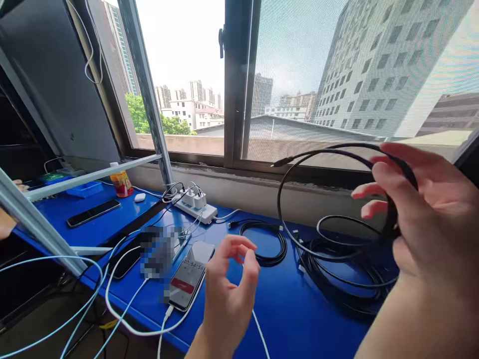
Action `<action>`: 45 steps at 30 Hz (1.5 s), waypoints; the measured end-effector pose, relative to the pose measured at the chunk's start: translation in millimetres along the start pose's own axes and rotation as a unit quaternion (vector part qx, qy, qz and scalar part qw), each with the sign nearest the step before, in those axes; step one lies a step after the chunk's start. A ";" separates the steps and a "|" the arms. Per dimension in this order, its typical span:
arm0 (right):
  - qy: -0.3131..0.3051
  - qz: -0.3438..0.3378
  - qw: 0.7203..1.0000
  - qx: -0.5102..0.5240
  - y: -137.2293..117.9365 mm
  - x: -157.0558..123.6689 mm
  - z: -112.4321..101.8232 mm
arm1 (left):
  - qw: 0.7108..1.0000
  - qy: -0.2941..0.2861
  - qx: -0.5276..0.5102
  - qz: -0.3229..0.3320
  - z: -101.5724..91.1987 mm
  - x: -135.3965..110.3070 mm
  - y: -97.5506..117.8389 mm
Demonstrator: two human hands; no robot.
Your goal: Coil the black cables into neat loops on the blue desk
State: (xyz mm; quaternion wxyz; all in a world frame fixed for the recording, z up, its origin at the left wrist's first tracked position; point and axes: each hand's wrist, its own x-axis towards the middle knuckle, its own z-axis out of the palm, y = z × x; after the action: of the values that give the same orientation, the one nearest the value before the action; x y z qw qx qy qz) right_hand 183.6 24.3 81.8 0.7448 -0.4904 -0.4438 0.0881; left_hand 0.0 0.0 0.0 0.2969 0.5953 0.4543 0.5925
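Observation:
A loosely coiled black cable [281,199] hangs from my right hand [422,199], its loops pinched between thumb and fingers. One connector end [282,162] of that cable sticks out toward the window. My left hand [232,284] is raised over the blue table [288,319], fingers curled and a gap between thumb and forefinger, holding nothing. Close by on its left lies a phone [189,279] with a timer on its screen. Below the held loops, more black cables [329,284] lie in a heap, and a smaller coiled cable [264,259] rests behind my left hand.
A white power strip [198,212] with plugged-in chargers sits near the windowsill. Another phone [93,213], a white earbud case [139,198] and a red-and-yellow container [121,182] lie at left. A metal frame [149,85] and loose white cables [123,319] cross the left side.

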 end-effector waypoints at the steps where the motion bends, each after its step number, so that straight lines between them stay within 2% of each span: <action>1: -0.005 -0.021 1.000 -0.004 -1.2 -3.0 2.2 | 0.999 0.023 0.006 0.034 3.9 5.5 12.7; 3: -0.021 -0.050 0.998 -0.009 -2.1 -8.6 6.5 | 0.997 0.019 -0.003 0.081 12.9 13.6 34.4; 4: -0.033 -0.060 0.998 -0.010 -1.9 -11.1 8.8 | 0.997 -0.013 -0.015 0.080 18.2 16.9 42.9; 6: -0.071 -0.068 0.995 -0.009 -0.5 -15.1 13.4 | 0.990 -0.116 -0.073 0.038 29.6 23.6 55.4; 8: -0.131 -0.076 0.988 -0.002 2.2 -17.5 17.2 | 0.961 -0.218 -0.168 -0.011 40.9 32.8 62.8; 10: -0.187 -0.100 0.977 0.010 5.0 -18.7 19.8 | 0.929 -0.269 -0.252 -0.029 50.1 45.1 66.6; 12: -0.206 -0.145 0.968 0.004 6.4 -19.4 21.1 | 0.921 -0.260 -0.287 -0.040 55.6 58.9 67.5; 14: -0.198 -0.181 0.963 -0.020 5.8 -20.1 21.7 | 0.924 -0.239 -0.291 -0.069 57.7 71.2 65.6; 17: -0.202 -0.183 0.961 -0.051 3.3 -19.1 20.9 | 0.920 -0.236 -0.295 -0.107 57.1 83.8 58.7; 20: -0.174 -0.163 0.967 -0.090 4.9 -10.0 14.7 | 0.921 -0.239 -0.291 -0.102 54.3 91.7 50.1; 22: -0.137 -0.130 0.972 -0.141 11.2 1.0 5.1 | 0.922 -0.229 -0.298 -0.090 51.4 96.8 45.8; 23: -0.126 -0.091 0.971 -0.180 16.1 7.2 -1.3 | 0.923 -0.221 -0.304 -0.082 49.6 99.4 44.4; 25: -0.124 0.049 0.950 -0.282 28.7 19.0 -16.0 | 0.925 -0.203 -0.314 -0.067 45.5 104.0 43.1; 27: -0.171 0.202 0.881 -0.394 43.1 27.3 -30.0 | 0.926 -0.200 -0.315 -0.058 41.2 107.0 43.2; 29: -0.260 0.276 0.825 -0.419 56.1 31.1 -39.8 | 0.925 -0.206 -0.313 -0.058 37.5 107.9 43.6; 30: -0.296 0.300 0.809 -0.410 61.3 31.6 -42.2 | 0.924 -0.209 -0.314 -0.059 36.0 107.8 43.8; 33: -0.368 0.332 0.790 -0.361 70.8 29.5 -38.8 | 0.921 -0.213 -0.320 -0.062 33.4 106.3 43.6; 37: -0.465 0.308 0.771 -0.306 77.6 24.6 -17.9 | 0.910 -0.236 -0.336 -0.062 34.0 105.7 42.6; 39: -0.483 0.289 0.777 -0.283 80.7 22.7 -7.3 | 0.904 -0.251 -0.342 -0.061 34.3 105.9 42.4; 42: -0.467 0.255 0.808 -0.254 80.3 21.7 2.6 | 0.902 -0.257 -0.342 -0.064 31.4 106.2 43.0; 45: -0.402 0.170 0.880 -0.189 71.6 23.5 5.7 | 0.917 -0.235 -0.313 -0.077 23.6 107.5 41.7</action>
State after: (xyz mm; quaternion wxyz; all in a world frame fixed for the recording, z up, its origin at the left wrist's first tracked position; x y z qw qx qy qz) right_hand 215.0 77.4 38.1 0.3695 -0.6122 -0.6228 0.3176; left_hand 18.5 83.2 81.2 0.6109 0.5574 0.2072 0.5227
